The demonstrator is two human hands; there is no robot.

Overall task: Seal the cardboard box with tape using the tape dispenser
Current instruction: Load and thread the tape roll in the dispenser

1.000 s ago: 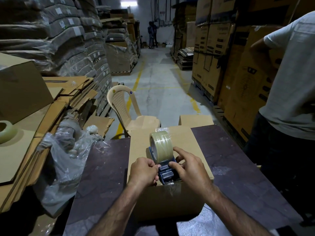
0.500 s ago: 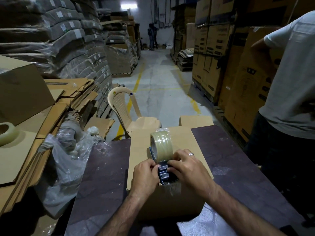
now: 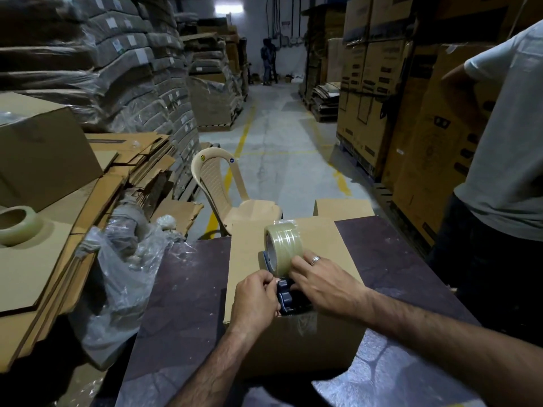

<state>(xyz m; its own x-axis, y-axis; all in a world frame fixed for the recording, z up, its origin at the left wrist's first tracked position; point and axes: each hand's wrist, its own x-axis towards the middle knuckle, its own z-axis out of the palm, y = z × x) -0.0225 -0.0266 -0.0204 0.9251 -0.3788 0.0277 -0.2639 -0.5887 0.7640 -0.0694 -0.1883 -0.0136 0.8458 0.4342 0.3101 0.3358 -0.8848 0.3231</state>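
A closed brown cardboard box (image 3: 252, 254) sits on a dark table in front of me. On its top, near the front edge, stands a blue tape dispenser (image 3: 286, 298) carrying a roll of clear tape (image 3: 282, 245). My left hand (image 3: 255, 298) grips the dispenser's left side. My right hand (image 3: 320, 283), with a ring on one finger, lies over the dispenser's right side, fingertips touching the bottom of the roll. A strip of clear tape (image 3: 305, 323) hangs down the box's front face below the dispenser.
A dark table (image 3: 182, 304) holds the box. Crumpled plastic wrap (image 3: 123, 277) and flattened cardboard with a spare tape roll (image 3: 16, 226) lie left. A plastic chair (image 3: 223, 189) stands behind the box. A person in a grey shirt (image 3: 505, 160) stands at right.
My right hand has slid forward over the dispenser so its fingertips reach the roll. The dispenser and my left hand stay near the box's front edge.
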